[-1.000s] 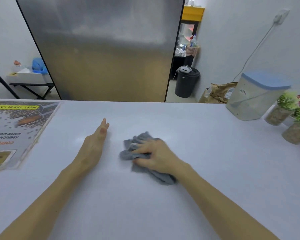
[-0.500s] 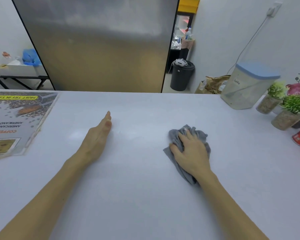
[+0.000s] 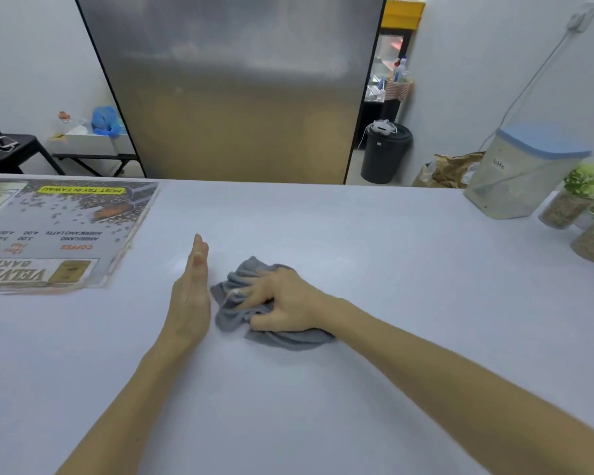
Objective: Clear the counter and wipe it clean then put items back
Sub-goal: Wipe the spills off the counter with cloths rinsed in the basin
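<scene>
White counter (image 3: 357, 389) before a steel panel (image 3: 240, 90). Right hand (image 3: 282, 299) grips a grey cloth (image 3: 234, 310); left hand (image 3: 191, 296) rests flat, fingers straight. A lidded tub (image 3: 518, 176), contents unclear, stands far right.

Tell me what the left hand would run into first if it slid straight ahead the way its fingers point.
Nothing, it seems: ahead of the left hand lies only bare counter up to its far edge. The menu sheet stays off to its left.

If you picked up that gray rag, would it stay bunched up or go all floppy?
Probably floppy: the gray cloth lies crumpled in soft folds under the right hand, so it would likely droop and hang. It looks thin, so probably light. On the smooth white counter it seems to slide easily when pushed.
</scene>
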